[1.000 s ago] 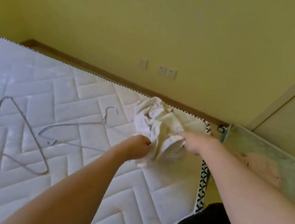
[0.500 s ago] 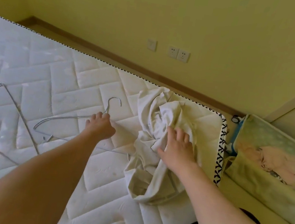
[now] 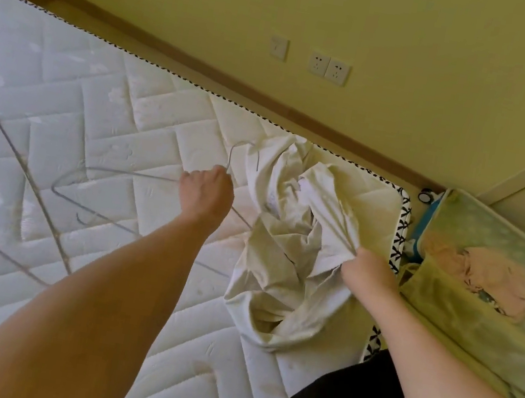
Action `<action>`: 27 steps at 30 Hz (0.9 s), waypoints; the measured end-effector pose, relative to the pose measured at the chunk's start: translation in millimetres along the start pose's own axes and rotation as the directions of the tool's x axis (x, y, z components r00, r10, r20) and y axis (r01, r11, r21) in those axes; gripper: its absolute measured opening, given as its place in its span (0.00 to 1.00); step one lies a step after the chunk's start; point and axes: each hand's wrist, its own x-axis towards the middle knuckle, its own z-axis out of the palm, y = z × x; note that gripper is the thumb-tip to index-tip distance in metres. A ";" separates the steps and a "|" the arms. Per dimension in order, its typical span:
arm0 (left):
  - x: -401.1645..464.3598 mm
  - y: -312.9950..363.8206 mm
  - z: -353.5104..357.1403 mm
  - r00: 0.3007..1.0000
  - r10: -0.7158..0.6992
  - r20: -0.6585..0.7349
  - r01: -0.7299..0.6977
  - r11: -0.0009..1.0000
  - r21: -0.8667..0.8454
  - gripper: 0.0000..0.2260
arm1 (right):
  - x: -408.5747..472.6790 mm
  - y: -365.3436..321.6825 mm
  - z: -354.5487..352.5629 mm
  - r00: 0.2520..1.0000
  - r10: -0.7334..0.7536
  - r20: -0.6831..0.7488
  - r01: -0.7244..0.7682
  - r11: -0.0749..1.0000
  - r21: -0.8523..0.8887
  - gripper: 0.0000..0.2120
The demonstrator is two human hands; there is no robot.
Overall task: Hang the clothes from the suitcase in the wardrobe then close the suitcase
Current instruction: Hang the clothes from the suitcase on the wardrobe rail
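Centrally, the left hand (image 3: pixel 207 189) clenched a thin wire hanger (image 3: pixel 135 202); at three o'clock the right hand (image 3: pixel 366 268) pinched the soft, limp cream garment (image 3: pixel 282 261) on the quilted white mattress (image 3: pixel 95 108), best gripped at its shoulders.

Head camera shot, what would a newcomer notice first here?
Two bare arms reach over a white quilted mattress. The left hand grips a wire hanger, while the right hand pinches a crumpled cream garment near the mattress's right edge. Beside the bed lies an open suitcase holding a pink garment.
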 end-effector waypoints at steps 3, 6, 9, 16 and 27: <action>3.8 0.0 -41.9 0.984 0.008 -0.176 -0.010 1.000 -0.009 0.11 | 10.2 4.6 -23.9 0.972 0.211 0.104 -0.230 0.756 0.613 0.11; 8.3 -5.6 -87.7 0.944 -0.021 -0.330 0.005 0.999 -0.051 0.12 | -8.8 3.6 -50.6 0.974 0.191 0.119 -0.201 0.497 0.844 0.10; 7.3 3.3 -124.5 0.918 -0.044 -0.394 -0.012 0.990 -0.137 0.11 | -26.6 -1.6 -69.5 0.991 0.121 0.058 -0.106 0.437 0.893 0.05; -34.1 73.1 -189.1 0.919 -0.024 -0.394 -0.139 0.915 -0.379 0.13 | -36.3 -19.6 -112.3 0.975 -0.055 -0.217 0.171 0.806 0.566 0.16; -34.2 84.6 -265.5 0.831 0.006 -0.556 -0.248 0.899 -0.361 0.12 | -65.5 -12.9 -196.2 0.874 -0.217 -0.434 0.360 0.890 0.280 0.19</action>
